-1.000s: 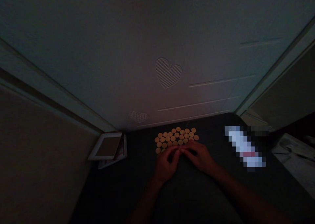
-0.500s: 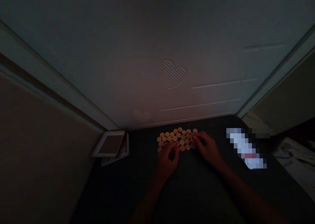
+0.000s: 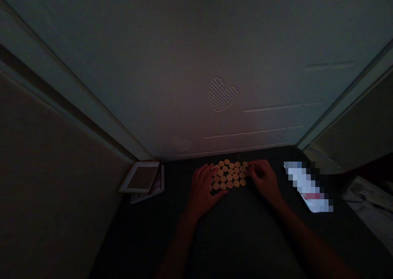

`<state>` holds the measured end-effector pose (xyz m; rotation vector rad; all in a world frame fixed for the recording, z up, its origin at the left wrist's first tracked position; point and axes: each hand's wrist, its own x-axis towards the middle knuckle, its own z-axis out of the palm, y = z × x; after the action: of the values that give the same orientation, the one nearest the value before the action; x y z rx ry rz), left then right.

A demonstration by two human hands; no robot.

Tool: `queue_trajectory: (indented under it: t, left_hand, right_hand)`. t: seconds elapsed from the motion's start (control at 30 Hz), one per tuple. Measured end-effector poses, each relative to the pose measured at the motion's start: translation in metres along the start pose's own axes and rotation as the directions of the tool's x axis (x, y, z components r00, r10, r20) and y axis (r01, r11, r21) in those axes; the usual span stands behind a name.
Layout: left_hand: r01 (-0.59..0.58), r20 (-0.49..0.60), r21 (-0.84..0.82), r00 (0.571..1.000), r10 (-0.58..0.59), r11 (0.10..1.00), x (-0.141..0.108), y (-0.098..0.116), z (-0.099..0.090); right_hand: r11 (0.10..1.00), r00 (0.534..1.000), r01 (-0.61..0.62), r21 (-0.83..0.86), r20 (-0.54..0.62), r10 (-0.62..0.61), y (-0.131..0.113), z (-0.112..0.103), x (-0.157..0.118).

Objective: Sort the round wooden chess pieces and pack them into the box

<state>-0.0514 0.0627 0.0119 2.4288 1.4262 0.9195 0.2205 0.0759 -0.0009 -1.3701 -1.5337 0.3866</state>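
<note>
Several flat, tan, coin-like discs (image 3: pixel 229 177) lie close together in rows on a dark tabletop (image 3: pixel 239 230). Over the left end of the rows rests my left hand (image 3: pixel 202 189), open, its fingers spread and thumb out along the near edge. It covers some of the discs there. At the right end is my right hand (image 3: pixel 265 180), its fingers curled and the tips drawn together beside the outermost discs. Whether a disc is between those fingertips is too dark to make out.
Two stacked framed, tablet-like flat objects (image 3: pixel 143 177) lie at the left by the wall. A bright, pixelated long object (image 3: pixel 307 187) lies at the right. Behind the table rises a pale panel (image 3: pixel 172 86) with embossed hearts. Pale items (image 3: pixel 368 197) sit beyond the right edge.
My left hand has gone from a curled pinch over the discs to lying spread at their left end. My right hand has shifted slightly right, off the discs' right end.
</note>
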Motion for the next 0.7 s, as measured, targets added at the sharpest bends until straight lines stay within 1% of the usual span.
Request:
queue_trajectory:
  t: [0.17, 0.23, 0.33, 0.4, 0.43, 0.6, 0.7]
  left_hand:
    - [0.051, 0.022, 0.034, 0.998, -0.051, 0.998, -0.001, -0.014, 0.001]
    - [0.056, 0.027, 0.022, 0.998, -0.056, 0.998, -0.001, -0.015, 0.003]
    - [0.062, 0.014, -0.022, 0.998, -0.061, 0.998, -0.001, -0.015, 0.003]
    - [0.077, -0.013, -0.061, 0.997, -0.078, 0.995, -0.001, -0.016, 0.003]
    - [0.083, -0.029, -0.079, 0.996, -0.085, 0.993, -0.001, -0.016, 0.003]
    - [0.084, -0.086, -0.120, 0.992, -0.095, 0.989, -0.001, -0.019, 0.006]
    - [0.073, -0.101, -0.125, 0.991, -0.086, 0.989, -0.001, -0.019, 0.007]
  right_hand:
    - [0.999, 0.995, -0.032, -0.031, 0.095, 0.034, 0.009, -0.011, 0.008]
    - [0.997, 0.993, -0.071, -0.044, 0.087, 0.074, 0.015, -0.016, 0.012]
    - [0.987, 0.986, -0.158, -0.040, 0.042, 0.160, 0.023, -0.021, 0.011]
    - [0.979, 0.979, -0.199, -0.034, 0.045, 0.200, 0.026, -0.025, 0.005]
    - [0.978, 0.976, -0.206, -0.035, 0.066, 0.208, 0.027, -0.028, 0.000]
    - [0.975, 0.950, -0.192, -0.111, 0.228, 0.214, 0.021, -0.042, -0.029]
    - [0.972, 0.930, -0.191, -0.139, 0.290, 0.225, 0.015, -0.047, -0.040]
